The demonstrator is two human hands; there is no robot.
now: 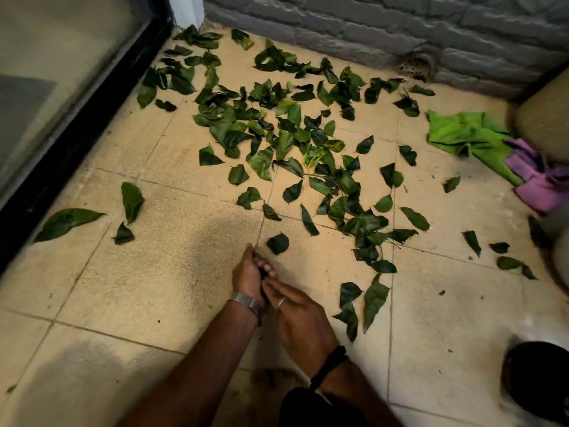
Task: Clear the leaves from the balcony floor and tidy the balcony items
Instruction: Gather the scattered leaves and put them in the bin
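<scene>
Left hand (250, 277): low over the floor tiles (160, 272), fingers curled round something dark, likely a leaf; can't tell for sure.
Right hand (300, 318): touched the left, fingers straight, holding nothing.
Leaves (277, 131): scattered across the tiles toward the brick wall (338, 23).
Cloths: green cloth (462, 134) and purple cloth (535, 180) lay far right.

We see dark green leaves (277, 134) scattered flat across the tiled balcony floor (154, 288), thickest toward the brick wall, with a crumpled green cloth (462, 134) touching a purple cloth (538, 180) at right.
</scene>
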